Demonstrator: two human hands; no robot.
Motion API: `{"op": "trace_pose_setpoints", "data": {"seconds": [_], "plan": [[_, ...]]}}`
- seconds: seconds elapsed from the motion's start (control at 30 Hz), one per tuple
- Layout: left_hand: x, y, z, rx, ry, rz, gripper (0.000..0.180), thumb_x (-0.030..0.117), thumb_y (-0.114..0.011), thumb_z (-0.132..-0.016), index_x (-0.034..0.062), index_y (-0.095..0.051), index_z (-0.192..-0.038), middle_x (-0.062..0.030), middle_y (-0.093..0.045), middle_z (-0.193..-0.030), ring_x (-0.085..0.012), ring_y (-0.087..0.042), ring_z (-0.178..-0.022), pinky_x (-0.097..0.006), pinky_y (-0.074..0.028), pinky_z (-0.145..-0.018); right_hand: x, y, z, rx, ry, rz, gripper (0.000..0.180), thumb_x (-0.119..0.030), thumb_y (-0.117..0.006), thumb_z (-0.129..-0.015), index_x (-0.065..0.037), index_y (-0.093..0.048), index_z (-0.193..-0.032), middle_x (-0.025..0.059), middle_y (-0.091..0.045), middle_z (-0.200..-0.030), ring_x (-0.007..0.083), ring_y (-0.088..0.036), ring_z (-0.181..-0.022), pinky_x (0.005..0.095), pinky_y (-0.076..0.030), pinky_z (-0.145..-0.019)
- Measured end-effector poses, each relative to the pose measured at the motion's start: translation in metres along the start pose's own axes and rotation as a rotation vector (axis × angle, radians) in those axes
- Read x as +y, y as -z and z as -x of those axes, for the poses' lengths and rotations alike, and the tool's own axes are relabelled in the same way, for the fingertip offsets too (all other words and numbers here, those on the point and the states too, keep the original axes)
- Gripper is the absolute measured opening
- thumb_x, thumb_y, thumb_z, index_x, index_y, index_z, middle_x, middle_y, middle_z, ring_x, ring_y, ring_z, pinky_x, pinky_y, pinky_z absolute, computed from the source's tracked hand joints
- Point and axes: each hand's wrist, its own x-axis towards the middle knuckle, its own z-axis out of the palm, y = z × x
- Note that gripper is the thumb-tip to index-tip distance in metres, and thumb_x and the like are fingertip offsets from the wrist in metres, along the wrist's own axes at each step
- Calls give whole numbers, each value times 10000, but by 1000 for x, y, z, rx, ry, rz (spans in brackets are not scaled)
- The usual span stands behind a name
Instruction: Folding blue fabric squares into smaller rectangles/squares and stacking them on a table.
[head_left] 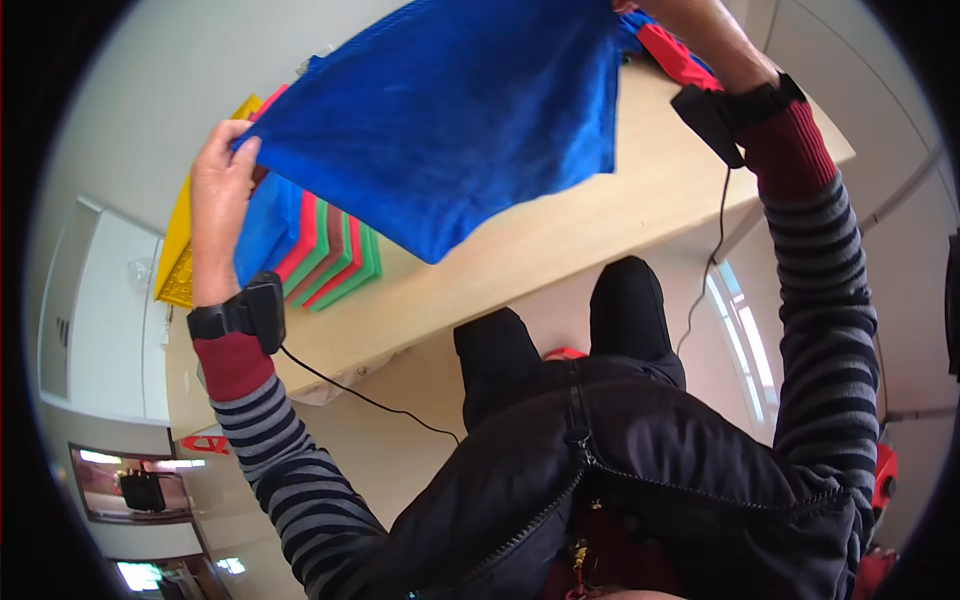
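Our left hand [222, 172] pinches blue cloth [450, 115], right hand's [692, 18] hold we cannot tell, part-hidden coloured pile [335, 262], table's [560, 235] left end

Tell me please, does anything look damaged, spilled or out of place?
Nothing stands out: the blue cloth held by the left hand and right hand shows no visible tear; the coloured stack on the table looks orderly.

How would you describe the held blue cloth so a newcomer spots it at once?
Start at the pale table. Over it, the left hand and right hand hold the blue cloth between them. Unlike the multicoloured stack to its lower left, it is spread wide and all blue.
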Motion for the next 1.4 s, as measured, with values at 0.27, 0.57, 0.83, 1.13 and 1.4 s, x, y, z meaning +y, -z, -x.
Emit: {"op": "trace_pose_setpoints", "data": {"seconds": [0.27, 0.57, 0.83, 1.13, 1.4], "plan": [[-22, 29, -57, 134, 16, -299, 119, 102, -563, -961, 76, -631, -1055, -4, -602, -747, -62, -564, -630, -206, -433, -545, -28, -33, 30, -140, -306, -250, 81, -79, -597, -968, -30, -649, -932, -28, -566, -761, 66, -537, -677, 221, -462, -601], [-47, -157, -169, 17, -288, -18, 84, 19, -586, -871, 42, -627, -941, -39, -584, -713, -137, -553, -652, -308, -464, -592, 66, -67, 120, -87, -611, -536, 191, -196, -620, -967, -30, -614, -1063, 75, -688, -914, 154, -715, -787, 272, -575, -800], [-56, -268, -29, -171, -600, 6, 165, 165, -628, -895, 51, -658, -1011, -108, -696, -905, -252, -700, -847, -342, -540, -759, 187, -79, 221, 63, -872, -259, 156, -120, -613, -940, -14, -608, -1053, 71, -675, -875, 132, -690, -724, 260, -569, -670], [-88, -189, 172, -300, -173, -175, 208, 63, -747, -767, 40, -668, -958, -110, -639, -974, -301, -632, -920, -384, -520, -814, 186, -77, 234, 177, -855, -159, 180, -59, -591, -942, -7, -591, -1114, 36, -631, -784, 96, -633, -640, 213, -503, -569], [-96, -186, 196, -292, -223, -268, 186, 42, -728, -777, 22, -663, -951, -108, -639, -989, -315, -623, -933, -407, -523, -832, 170, -79, 226, 133, -830, -48, 345, -26, -569, -939, -56, -575, -1283, -5, -568, -715, 63, -561, -578, 203, -467, -538]]}}
